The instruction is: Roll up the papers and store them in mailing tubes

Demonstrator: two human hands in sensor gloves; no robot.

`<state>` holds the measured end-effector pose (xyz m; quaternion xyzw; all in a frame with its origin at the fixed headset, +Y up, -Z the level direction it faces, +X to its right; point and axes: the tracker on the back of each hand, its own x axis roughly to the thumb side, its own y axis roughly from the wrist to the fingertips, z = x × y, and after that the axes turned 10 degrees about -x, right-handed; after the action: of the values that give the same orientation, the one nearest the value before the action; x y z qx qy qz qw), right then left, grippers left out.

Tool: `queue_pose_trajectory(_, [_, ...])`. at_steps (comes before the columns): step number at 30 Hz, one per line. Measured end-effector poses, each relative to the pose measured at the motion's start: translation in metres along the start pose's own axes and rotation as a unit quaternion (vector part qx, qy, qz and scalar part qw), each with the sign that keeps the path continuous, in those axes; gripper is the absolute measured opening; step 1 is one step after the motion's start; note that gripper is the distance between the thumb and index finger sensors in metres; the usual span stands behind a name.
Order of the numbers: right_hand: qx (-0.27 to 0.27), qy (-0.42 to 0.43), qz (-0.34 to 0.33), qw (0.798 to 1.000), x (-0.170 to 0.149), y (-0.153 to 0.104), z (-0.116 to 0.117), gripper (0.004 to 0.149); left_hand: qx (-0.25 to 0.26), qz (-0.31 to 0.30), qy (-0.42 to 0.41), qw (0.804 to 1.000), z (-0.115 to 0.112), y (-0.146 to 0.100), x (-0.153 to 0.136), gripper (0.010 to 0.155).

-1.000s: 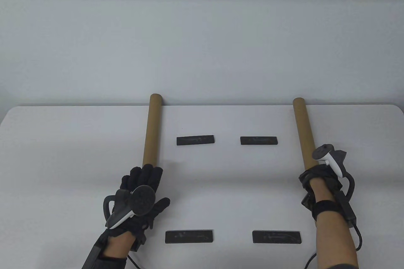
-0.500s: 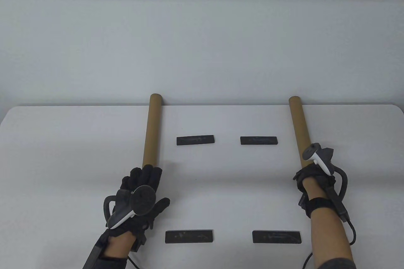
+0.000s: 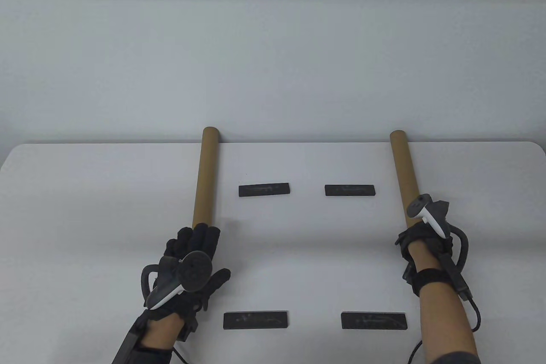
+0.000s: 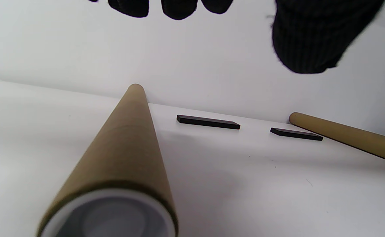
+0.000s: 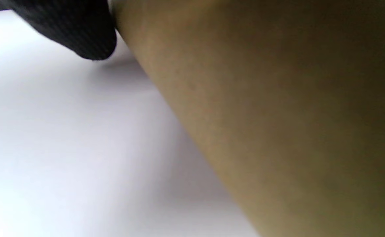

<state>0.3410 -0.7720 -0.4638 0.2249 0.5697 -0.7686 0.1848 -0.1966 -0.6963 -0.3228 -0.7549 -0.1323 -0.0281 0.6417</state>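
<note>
Two brown cardboard mailing tubes lie lengthwise on the white table (image 3: 85,210). My left hand (image 3: 204,248) is spread open over the near end of the left tube (image 3: 204,176). In the left wrist view its fingertips (image 4: 179,8) and thumb (image 4: 311,39) hang above that tube (image 4: 126,141), whose open near end shows a white roll (image 4: 110,214) inside. My right hand (image 3: 420,240) grips the near end of the right tube (image 3: 405,176). The right wrist view is filled by that tube (image 5: 278,115) with one gloved finger (image 5: 77,29) against it.
Four flat black bars lie between the tubes: two farther out (image 3: 263,190) (image 3: 349,190) and two near the front edge (image 3: 255,320) (image 3: 373,321). The tubes' far ends reach the table's back edge by the pale wall (image 3: 273,61).
My right hand has moved left and a little farther out with the right tube, whose far end swung slightly left. My left hand has barely moved.
</note>
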Motion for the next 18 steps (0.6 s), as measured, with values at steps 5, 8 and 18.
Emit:
queue_pose_trajectory(5, [0.000,0.016,-0.006,1.000,-0.002,0.000,-0.005,0.102,-0.001,-0.002,0.001,1.000,-0.001,0.001,0.001,0.096])
queue_pose_trajectory(8, [0.001,0.028,-0.011,1.000,-0.005,-0.002,-0.012,0.105,-0.001,-0.004,0.002,1.000,-0.001,0.001,0.001,0.096])
queue_pose_trajectory(18, [-0.063,0.062,-0.091,0.992,-0.009,-0.033,-0.048,0.105,0.000,-0.013,0.002,1.000,-0.002,0.001,0.004,0.096])
